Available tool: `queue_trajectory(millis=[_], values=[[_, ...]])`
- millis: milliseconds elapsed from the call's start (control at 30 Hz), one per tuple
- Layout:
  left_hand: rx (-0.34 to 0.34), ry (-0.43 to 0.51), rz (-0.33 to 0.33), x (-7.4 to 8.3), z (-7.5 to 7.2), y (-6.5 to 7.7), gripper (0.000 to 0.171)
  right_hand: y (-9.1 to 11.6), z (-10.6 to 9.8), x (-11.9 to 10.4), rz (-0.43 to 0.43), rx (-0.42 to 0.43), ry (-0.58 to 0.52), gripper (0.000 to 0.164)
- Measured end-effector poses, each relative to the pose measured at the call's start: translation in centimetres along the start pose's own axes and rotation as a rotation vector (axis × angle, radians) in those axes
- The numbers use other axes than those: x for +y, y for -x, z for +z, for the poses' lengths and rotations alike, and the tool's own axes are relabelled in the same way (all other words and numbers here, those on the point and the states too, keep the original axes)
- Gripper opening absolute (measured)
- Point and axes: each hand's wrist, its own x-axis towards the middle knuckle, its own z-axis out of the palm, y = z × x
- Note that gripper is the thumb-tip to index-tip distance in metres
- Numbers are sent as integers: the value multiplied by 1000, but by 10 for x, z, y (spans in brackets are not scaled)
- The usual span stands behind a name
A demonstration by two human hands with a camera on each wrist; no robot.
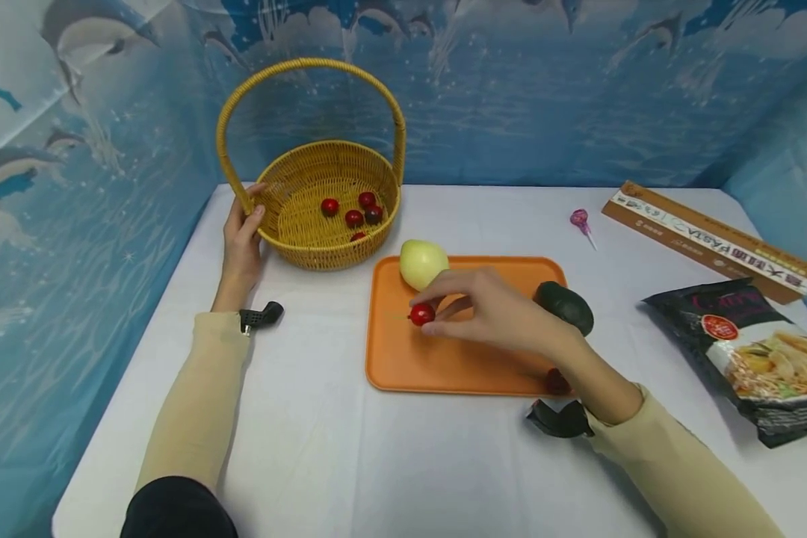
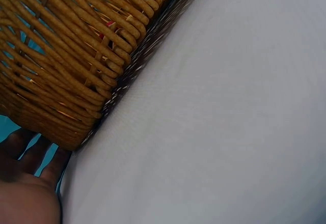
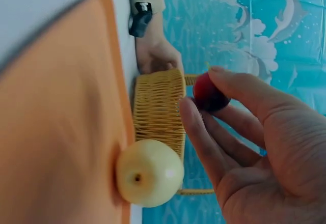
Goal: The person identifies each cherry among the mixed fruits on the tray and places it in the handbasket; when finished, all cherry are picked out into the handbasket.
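My left hand point(image 1: 240, 250) grips the left rim of a yellow woven basket point(image 1: 309, 254) at the foot of its handle, thumb on the near side. Several dark red cherries point(image 1: 329, 207) lie inside the basket. Over an orange tray point(image 1: 403, 366), my right hand point(image 1: 491, 310) pinches another cherry point(image 3: 208, 92) between thumb and fingertips. A pale yellow-green round fruit point(image 1: 422, 263) sits at the tray's back left, just beyond the right fingers. Behind the right wrist, a dark green avocado point(image 1: 565, 306) rests at the tray's right edge. A dark red round fruit point(image 1: 557, 382), partly hidden by the wrist, lies at the near right corner.
On the right of the white table point(image 1: 309, 448) lie a lollipop point(image 1: 580, 219), a long pasta box point(image 1: 706, 239) and a black noodle packet point(image 1: 746, 351). A blue dolphin-print curtain point(image 1: 545, 112) hangs along the back and sides, close behind the basket.
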Motion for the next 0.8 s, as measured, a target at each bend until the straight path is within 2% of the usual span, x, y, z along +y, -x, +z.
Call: queue_trajectory(millis=[267,467,800], values=[[13,14,1,0,-1,-1,46,-35,-14,-5,-31,201,-3,31],[10,17,-12,-1,-2,-2,46,-67,-23,-10,-3,321,42,26],[2,24,9,0,1,1,44,-117,-31,-3,62,394,128,30]])
